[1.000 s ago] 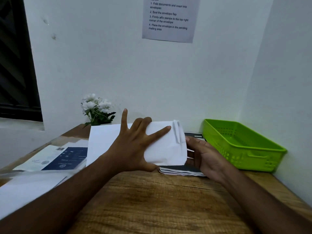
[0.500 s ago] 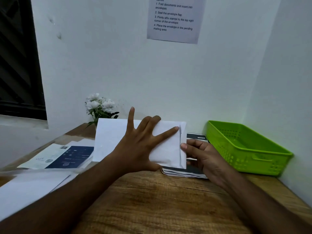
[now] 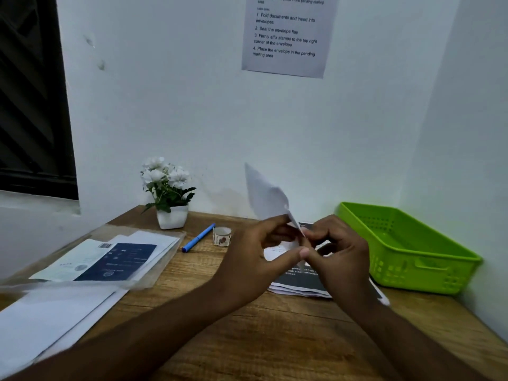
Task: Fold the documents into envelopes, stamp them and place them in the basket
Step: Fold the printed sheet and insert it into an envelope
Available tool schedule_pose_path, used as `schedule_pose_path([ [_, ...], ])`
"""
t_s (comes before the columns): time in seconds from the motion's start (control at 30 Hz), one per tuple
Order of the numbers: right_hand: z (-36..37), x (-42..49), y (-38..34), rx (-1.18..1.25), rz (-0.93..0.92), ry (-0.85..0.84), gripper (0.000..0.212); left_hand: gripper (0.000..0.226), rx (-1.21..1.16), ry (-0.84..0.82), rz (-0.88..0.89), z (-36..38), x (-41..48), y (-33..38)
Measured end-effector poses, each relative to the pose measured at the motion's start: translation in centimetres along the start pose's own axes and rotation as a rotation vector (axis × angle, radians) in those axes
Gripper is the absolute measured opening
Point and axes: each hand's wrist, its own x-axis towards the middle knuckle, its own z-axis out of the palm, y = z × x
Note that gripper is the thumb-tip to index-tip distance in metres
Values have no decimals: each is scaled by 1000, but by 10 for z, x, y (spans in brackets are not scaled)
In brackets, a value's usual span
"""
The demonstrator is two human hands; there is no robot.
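While I work at the lower edge of the envelope (image 3: 268, 196), my left hand (image 3: 261, 254) should keep its thumb-and-finger pinch firm and quiet so the paper does not twist. The envelope stands on edge, tipped leftward, white, thin and blurred; whether its flap is sealed I cannot tell. My right hand (image 3: 339, 251), fingers curled and nipping the same lower corner, should by my judgement press along the fold, not tug. The envelope is raised just left of the green basket (image 3: 406, 243), over the dark folded documents (image 3: 298, 283) lying beside that basket.
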Motion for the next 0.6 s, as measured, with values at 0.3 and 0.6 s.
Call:
schedule_pose_path([
  [0.3,7,-6,1,-340,-233,-85,23,27,-436,292,-409,-1,4,-2],
  [0.6,0,2,3,-351,-360,-255,59,18,-619,266,-485,-29,19,-10],
])
